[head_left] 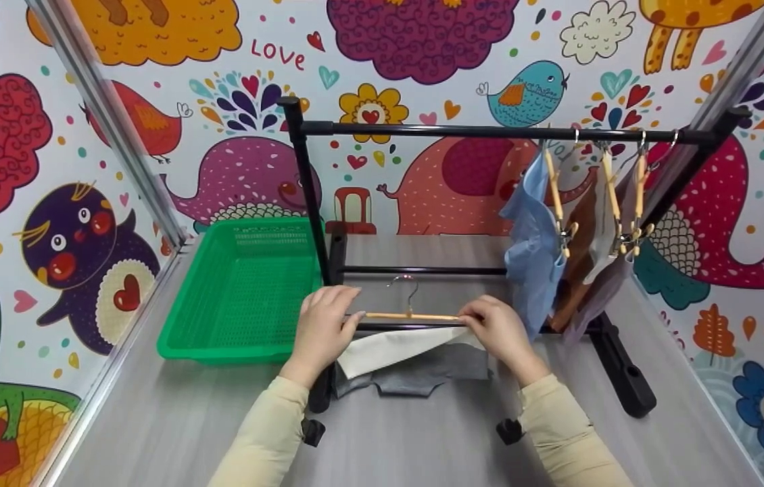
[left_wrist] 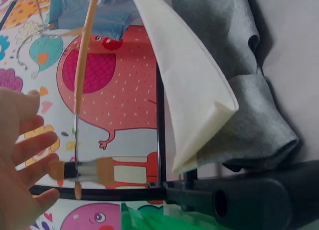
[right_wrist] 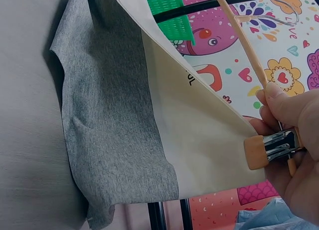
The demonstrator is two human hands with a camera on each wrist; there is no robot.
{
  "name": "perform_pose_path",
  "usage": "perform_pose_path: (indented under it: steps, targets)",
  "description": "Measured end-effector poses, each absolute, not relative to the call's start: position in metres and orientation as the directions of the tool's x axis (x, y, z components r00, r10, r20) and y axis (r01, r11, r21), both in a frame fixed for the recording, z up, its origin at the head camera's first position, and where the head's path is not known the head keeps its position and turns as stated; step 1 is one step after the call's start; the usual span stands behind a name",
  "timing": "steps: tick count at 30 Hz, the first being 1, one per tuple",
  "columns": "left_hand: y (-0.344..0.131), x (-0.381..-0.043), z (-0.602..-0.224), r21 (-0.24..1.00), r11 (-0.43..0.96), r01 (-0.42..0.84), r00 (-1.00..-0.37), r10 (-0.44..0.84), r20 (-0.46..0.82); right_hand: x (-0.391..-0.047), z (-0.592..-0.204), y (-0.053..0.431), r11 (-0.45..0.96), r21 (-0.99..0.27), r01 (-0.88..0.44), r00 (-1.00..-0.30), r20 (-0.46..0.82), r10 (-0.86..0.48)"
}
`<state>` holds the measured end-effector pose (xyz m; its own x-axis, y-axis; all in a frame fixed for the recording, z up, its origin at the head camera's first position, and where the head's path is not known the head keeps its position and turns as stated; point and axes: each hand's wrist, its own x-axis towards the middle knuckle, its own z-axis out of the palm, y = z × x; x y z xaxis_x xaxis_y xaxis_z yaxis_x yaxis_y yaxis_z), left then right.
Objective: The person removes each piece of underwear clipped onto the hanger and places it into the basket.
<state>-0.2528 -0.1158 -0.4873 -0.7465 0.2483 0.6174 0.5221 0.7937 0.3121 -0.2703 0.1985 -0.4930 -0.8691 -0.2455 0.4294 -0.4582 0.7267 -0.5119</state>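
A wooden clip hanger (head_left: 433, 316) with a metal hook is level between the two hands. My right hand (head_left: 498, 331) pinches its right end by the clip (right_wrist: 256, 153), which bites the corner of a grey and cream garment (right_wrist: 117, 115). The garment's cream part (left_wrist: 189, 75) slopes down to the left, and its grey part (head_left: 416, 375) hangs below. At the hanger's left end, my left hand (head_left: 321, 328) has its fingers spread, with fingertips right at the left clip (left_wrist: 102, 171). No cloth is in that clip.
A black clothes rack (head_left: 422, 130) stands over the table (head_left: 416, 446). On its right side hang a light blue garment (head_left: 532, 237), a brown one (head_left: 575, 260) and others on clip hangers. The green basket (head_left: 176, 338) sits left of the rack.
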Motion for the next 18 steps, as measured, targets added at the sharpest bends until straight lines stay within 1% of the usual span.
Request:
perform_pose_path:
  steps: [6, 18]
  targets:
    - [-0.108, -0.253, -0.492, 0.228, 0.804, 0.549, -0.706, 0.300, 0.642, -0.269, -0.495, 0.198, 0.720, -0.506, -0.475, -0.857, 0.451, -0.249]
    - [-0.101, -0.252, -0.500, 0.134, 0.844, 0.520, -0.683, 0.317, 0.658, -0.268, -0.498, 0.198, 0.703, -0.521, -0.484, -0.855, 0.454, -0.251]
